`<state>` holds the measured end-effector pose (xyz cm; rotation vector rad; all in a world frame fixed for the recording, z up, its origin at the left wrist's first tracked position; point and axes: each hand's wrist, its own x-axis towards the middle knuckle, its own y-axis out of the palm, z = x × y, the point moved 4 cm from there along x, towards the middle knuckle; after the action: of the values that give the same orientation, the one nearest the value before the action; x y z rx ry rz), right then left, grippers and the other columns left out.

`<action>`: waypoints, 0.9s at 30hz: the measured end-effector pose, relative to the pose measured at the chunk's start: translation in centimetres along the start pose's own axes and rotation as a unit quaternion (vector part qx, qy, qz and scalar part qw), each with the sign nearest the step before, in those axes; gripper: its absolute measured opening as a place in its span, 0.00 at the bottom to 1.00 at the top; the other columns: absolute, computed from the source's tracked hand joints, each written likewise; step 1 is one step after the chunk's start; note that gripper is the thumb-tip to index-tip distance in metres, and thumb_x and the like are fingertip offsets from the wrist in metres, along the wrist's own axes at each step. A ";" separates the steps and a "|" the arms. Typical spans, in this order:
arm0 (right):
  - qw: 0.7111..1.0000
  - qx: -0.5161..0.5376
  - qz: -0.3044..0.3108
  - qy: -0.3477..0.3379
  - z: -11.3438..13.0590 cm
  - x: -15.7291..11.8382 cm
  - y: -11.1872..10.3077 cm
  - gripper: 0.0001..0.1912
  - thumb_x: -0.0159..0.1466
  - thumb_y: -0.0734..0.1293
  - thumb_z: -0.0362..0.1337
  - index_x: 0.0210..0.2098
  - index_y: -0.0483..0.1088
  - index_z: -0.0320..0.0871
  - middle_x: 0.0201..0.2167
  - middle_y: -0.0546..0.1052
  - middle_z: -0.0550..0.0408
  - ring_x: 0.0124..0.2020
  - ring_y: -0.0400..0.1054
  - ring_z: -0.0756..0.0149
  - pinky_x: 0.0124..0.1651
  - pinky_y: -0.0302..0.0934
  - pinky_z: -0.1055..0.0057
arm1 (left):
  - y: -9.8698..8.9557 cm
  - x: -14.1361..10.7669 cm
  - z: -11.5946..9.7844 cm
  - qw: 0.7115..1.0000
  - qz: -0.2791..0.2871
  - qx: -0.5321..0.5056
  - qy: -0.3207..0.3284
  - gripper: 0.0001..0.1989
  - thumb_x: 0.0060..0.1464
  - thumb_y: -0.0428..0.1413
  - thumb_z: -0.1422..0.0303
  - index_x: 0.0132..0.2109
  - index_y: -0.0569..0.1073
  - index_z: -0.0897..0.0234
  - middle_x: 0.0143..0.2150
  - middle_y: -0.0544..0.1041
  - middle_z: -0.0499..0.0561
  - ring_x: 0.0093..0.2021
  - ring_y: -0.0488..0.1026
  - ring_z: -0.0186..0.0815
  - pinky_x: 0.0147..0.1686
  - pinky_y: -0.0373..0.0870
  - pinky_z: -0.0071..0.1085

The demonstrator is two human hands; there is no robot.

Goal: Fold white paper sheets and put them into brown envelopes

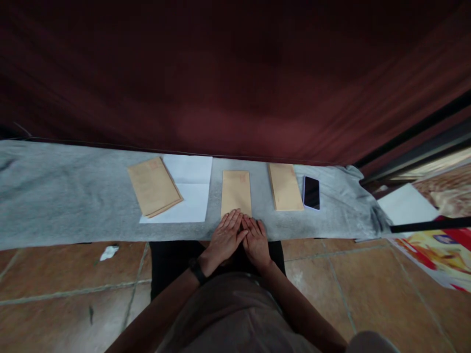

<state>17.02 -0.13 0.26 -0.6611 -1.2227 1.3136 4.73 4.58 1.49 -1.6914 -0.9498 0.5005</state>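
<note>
A brown paper envelope lies upright in front of me on the grey cloth-covered table. My left hand rests flat over its near end, fingers stretched out together. Beside it my right hand lies on the near right corner, its fingers extended too. The hands touch at the fingertips and thumbs and cover the envelope's near edge. To the right sits a thick stack of envelopes. At the left, several envelopes lie tilted on a white sheet of paper with a crease across it.
A phone with a dark screen lies right of the stack. The grey cloth is wrinkled at its right end. A dark red curtain hangs behind the table. A crumpled white scrap and a colourful printed box are below table height.
</note>
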 end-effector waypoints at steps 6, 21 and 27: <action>1.000 0.013 -0.018 0.001 0.1 -0.1 0.1 0.23 0.73 0.57 0.35 0.66 0.64 0.40 0.63 0.72 0.44 0.66 0.62 0.56 0.71 0.49 0.50 | -0.5 3.9 1.4 0.999 0.021 -0.004 0.047 0.27 0.71 0.42 0.57 0.70 0.62 0.63 0.74 0.58 0.55 0.75 0.51 0.42 0.72 0.47 0.48; 1.000 0.015 -0.020 0.011 0.2 0.3 -0.2 0.26 0.74 0.57 0.36 0.70 0.58 0.44 0.66 0.68 0.49 0.68 0.60 0.59 0.72 0.46 0.54 | 0.9 14.4 4.8 0.999 -0.001 0.022 0.026 0.32 0.69 0.43 0.54 0.71 0.58 0.69 0.73 0.58 0.61 0.75 0.49 0.46 0.73 0.41 0.51; 1.000 -0.001 -0.012 0.011 0.2 0.4 -0.2 0.27 0.74 0.57 0.36 0.71 0.55 0.44 0.67 0.68 0.48 0.68 0.60 0.59 0.72 0.48 0.54 | 1.0 16.2 5.6 1.000 0.004 0.022 0.008 0.32 0.69 0.42 0.54 0.72 0.58 0.69 0.73 0.58 0.60 0.75 0.50 0.46 0.73 0.41 0.50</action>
<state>16.81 0.09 0.65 -0.6596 -1.2109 1.2825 10.61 20.66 0.82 -1.6593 -0.9140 0.5088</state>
